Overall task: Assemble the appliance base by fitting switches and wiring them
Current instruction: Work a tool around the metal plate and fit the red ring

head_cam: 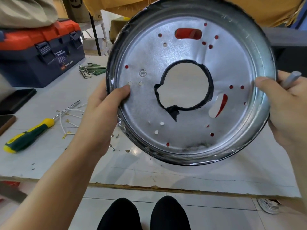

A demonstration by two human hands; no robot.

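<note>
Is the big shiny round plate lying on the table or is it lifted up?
Lifted up. The left hand and right hand grip the metal base by its opposite edges, tilted toward the camera above the table.

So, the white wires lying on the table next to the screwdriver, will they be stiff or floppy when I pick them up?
Probably floppy: the white wires lie in loose curves beside the screwdriver. Likely very light, being so thin. The small gold terminals at their ends may snag each other, so several could lift together.
</note>
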